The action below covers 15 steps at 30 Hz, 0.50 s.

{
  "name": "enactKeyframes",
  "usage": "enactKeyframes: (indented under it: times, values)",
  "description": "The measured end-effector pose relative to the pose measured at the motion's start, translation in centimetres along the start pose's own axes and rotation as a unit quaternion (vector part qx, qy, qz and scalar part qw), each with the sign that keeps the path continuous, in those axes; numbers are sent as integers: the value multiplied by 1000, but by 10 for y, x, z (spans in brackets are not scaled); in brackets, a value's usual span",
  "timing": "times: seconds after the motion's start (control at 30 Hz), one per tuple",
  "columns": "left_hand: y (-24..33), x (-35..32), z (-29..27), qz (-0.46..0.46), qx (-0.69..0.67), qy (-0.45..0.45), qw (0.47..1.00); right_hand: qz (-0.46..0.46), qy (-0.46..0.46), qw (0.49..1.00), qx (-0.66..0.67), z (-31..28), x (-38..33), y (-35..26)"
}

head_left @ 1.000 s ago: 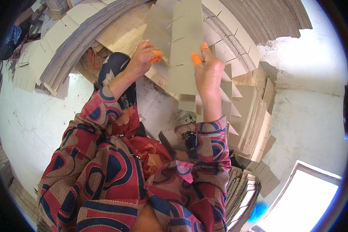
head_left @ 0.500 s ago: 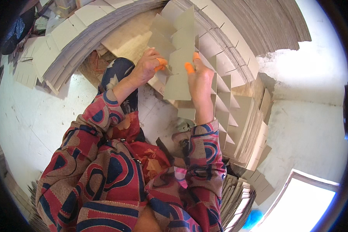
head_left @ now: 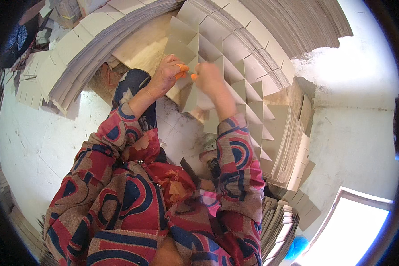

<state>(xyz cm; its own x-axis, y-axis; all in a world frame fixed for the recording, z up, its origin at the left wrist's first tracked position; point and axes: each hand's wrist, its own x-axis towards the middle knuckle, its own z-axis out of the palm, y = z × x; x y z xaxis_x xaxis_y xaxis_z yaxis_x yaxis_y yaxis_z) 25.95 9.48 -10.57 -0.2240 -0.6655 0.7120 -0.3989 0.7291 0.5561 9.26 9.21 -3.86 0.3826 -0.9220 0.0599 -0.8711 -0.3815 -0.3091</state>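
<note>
My left hand (head_left: 166, 75) and my right hand (head_left: 210, 80) meet close together over a grey cardboard divider grid (head_left: 226, 75) made of slotted strips. Both hands wear orange finger covers and pinch a strip of the grid between them. The grid's cells stand open, fanning toward the upper right. The grid rests over a tan board (head_left: 142, 48) on the floor.
Long curved stacks of grey cardboard strips (head_left: 75, 48) lie at the upper left and across the top right (head_left: 297, 22). More stacked cardboard pieces (head_left: 288, 146) stand to the right and at the lower right (head_left: 279, 226). The floor (head_left: 31, 133) is pale concrete.
The flat, folded divider that both hands held up has been lowered and spread into open cells. My hands have come together at its near edge.
</note>
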Motion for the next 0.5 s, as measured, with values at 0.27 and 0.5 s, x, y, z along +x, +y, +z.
enactKeyframes:
  times: [0.27, 0.5]
  values:
    - [3, -3, -8, -35, 12, -56, 998, 45, -31, 998, 27, -24, -27, -8]
    - [26, 2, -16, 17, 115, -136, 984, 163, 314, 921, -161, -35, -62, 81]
